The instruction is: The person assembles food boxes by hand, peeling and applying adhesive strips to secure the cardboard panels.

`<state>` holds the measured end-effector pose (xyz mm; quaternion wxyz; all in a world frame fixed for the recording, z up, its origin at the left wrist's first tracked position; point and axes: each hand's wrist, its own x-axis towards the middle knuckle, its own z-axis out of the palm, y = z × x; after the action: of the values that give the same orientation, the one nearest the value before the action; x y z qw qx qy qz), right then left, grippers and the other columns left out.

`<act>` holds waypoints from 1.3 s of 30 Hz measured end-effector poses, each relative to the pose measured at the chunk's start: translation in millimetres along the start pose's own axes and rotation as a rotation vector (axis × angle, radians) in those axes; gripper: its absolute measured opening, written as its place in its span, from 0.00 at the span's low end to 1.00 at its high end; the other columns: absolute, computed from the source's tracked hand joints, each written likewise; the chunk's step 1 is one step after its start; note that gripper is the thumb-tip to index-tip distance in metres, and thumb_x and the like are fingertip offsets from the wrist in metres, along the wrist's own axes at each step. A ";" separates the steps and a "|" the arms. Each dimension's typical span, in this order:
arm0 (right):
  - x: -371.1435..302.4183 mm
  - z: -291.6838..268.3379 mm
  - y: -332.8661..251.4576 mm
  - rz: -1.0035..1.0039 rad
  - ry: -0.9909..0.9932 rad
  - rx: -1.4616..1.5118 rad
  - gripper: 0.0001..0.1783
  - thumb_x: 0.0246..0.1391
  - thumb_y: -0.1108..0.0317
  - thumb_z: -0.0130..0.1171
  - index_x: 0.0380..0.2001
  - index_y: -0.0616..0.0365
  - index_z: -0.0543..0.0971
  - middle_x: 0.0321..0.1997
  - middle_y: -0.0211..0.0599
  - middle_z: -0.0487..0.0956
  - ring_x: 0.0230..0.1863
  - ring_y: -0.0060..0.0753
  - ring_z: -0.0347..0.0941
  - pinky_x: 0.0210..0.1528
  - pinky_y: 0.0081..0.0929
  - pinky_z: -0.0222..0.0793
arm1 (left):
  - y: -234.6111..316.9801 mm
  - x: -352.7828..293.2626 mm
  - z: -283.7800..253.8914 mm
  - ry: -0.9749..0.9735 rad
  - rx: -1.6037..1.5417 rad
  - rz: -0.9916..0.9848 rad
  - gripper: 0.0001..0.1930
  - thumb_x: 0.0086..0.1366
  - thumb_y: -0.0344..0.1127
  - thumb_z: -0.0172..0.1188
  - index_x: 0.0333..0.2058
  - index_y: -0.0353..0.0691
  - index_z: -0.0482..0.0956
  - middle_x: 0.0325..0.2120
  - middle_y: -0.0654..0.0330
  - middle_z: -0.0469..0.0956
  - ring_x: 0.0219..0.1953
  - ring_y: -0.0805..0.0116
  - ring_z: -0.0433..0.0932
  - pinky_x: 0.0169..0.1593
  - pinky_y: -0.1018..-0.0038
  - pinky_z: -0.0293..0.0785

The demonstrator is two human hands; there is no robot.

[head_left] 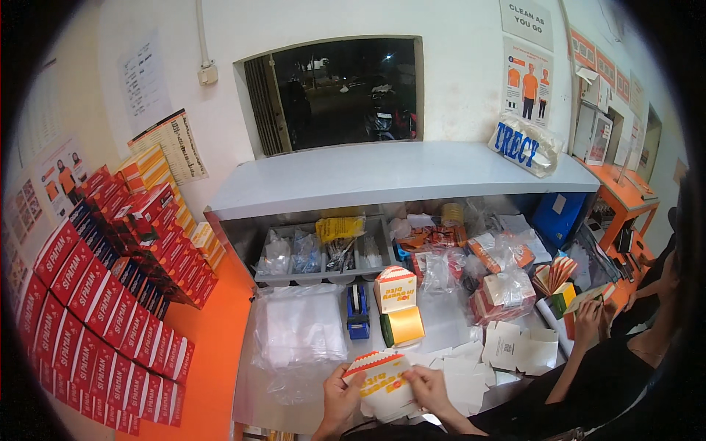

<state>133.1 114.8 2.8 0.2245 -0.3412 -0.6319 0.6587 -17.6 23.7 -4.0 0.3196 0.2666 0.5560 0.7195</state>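
Observation:
A white, orange and red paper food carton (386,393) is held upright just in front of me. My left hand (343,400) is closed on its left edge, with the thumb on the near face. At the carton's right side, my right hand (431,389) pinches the card between thumb and fingers. Beyond it, nested folded cartons (398,294) with a yellow panel lie on the counter. To their left stands a blue tape dispenser (358,312). Flat white card blanks (463,378) are spread just right of my hands.
Clear plastic bags (300,327) lie left of the dispenser. A grey divided bin (323,273) holds packets and cutlery. Stacked red boxes (95,309) fill the left orange table (209,353). At right, a co-worker's hands (590,317) hold another carton beside bagged cartons (504,294).

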 end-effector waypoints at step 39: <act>179.1 -100.0 92.2 -0.001 0.041 0.253 0.40 0.42 0.71 0.68 0.60 0.54 0.62 0.51 0.39 0.70 0.59 0.33 0.62 0.58 0.30 0.62 | -146.6 143.5 58.4 -0.324 0.038 -0.013 0.26 0.63 0.40 0.56 0.55 0.33 0.63 0.54 0.51 0.63 0.57 0.59 0.63 0.59 0.69 0.60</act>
<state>99.6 303.6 -114.6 0.2788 -0.3234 -0.5392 0.7259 -44.3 195.0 -128.3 0.4047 0.3815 0.5126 0.6541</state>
